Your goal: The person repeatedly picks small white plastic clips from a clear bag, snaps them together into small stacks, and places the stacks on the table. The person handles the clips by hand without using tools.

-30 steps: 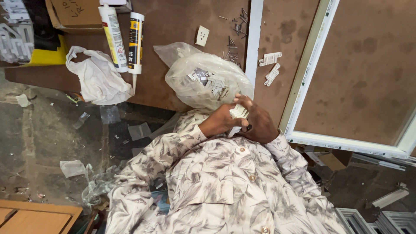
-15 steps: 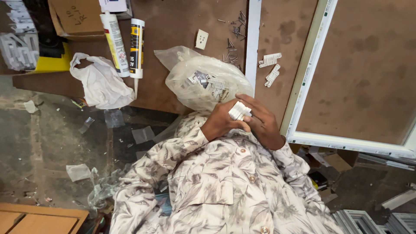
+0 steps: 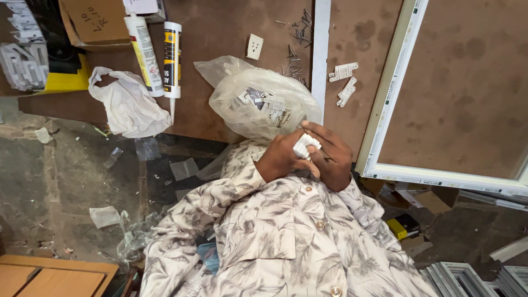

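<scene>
Clear bag point(image 3: 258, 104) (white plastic fittings point(image 3: 269, 103))

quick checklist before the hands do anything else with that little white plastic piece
1. Grip on the white plastic piece: ok, the left hand and the right hand both close around it.
2. Piece fully visible: not ok, fingers cover most of it.
3. Clear bag of parts in reach: ok, it lies on the brown board just beyond the hands.
4. Bag mouth open: cannot tell.
5. Loose screws clear of the hands: ok, they lie farther up the board.
6. White frame out of the way: ok, it lies to the right, apart from the hands.
</scene>
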